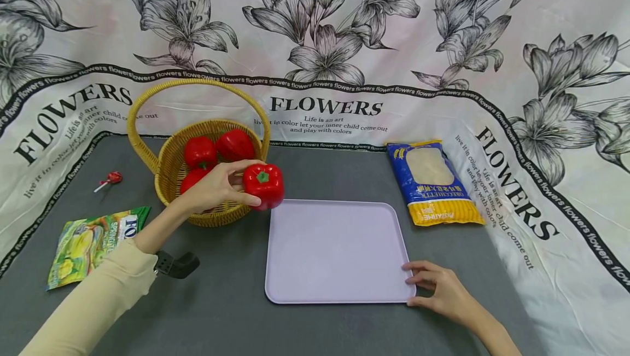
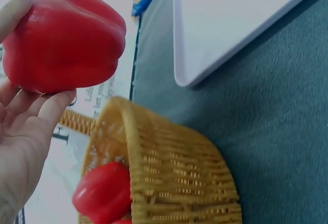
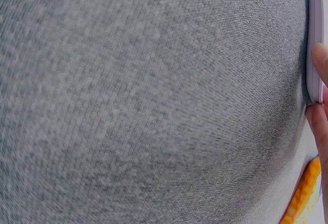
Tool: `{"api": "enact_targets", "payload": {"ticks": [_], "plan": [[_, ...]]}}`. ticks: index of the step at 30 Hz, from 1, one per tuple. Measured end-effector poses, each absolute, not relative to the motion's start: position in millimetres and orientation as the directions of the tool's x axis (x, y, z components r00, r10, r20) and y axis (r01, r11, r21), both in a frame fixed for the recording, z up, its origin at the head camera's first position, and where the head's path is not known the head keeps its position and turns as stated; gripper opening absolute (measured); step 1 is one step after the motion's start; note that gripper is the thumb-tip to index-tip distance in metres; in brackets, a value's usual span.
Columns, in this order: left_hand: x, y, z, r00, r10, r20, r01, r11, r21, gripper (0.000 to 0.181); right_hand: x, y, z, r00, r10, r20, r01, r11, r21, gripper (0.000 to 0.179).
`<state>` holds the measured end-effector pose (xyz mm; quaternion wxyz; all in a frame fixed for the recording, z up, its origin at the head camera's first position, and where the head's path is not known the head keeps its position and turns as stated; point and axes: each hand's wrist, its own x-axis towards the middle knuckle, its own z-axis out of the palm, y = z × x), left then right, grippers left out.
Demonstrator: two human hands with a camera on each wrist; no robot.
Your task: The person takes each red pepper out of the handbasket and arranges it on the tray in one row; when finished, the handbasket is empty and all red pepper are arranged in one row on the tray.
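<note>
My left hand grips a red bell pepper with a green stem between thumb and fingers. It is held up between the basket's right rim and the tray's upper left corner. In the left wrist view the pepper is clear of the basket, the thumb on one side and fingers on the other. The yellow wicker basket has more red bell peppers inside, partly hidden by the left hand. My right hand holds the lower right corner of the lilac tray, thumb at the front edge, fingers on the right rim.
A blue and yellow pasta bag lies beyond the tray on the right. On the left are a red lollipop and a green and yellow packet, partly covered by the left sleeve. The basket's tall handle arches upward. A flowered cloth hangs behind.
</note>
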<state>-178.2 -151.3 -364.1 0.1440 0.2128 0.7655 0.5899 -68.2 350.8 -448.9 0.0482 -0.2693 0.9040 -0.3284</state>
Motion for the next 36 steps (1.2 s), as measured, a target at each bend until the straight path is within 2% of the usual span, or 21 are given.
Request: {"api": "enact_targets", "payload": {"ticks": [15, 23, 32, 36], "plan": [[-177.3, -107.4, -371.1, -0.818, 0.575, 0.022, 0.133, 0.150, 0.980, 0.072, -68.4, 351.3, -448.9, -0.857, -0.512, 0.063, -0.436, 0.654, -0.619, 0.030], [-180.0, -86.3, -380.4, -0.803, 0.595, 0.047, 0.153, 0.129, 0.980, 0.071, -68.8, 352.4, -451.9, -0.843, -0.524, 0.121, -0.474, 0.618, -0.627, 0.029], [-184.3, -62.3, -389.5, -0.788, 0.614, 0.045, 0.175, 0.153, 0.973, 0.069, -67.4, 351.9, -449.3, -0.853, -0.515, 0.085, -0.448, 0.639, -0.625, 0.029], [-186.2, -52.6, -392.7, -0.786, 0.617, 0.041, 0.190, 0.178, 0.966, 0.068, -66.8, 351.0, -448.3, -0.841, -0.528, 0.117, -0.475, 0.618, -0.627, 0.030]]}}
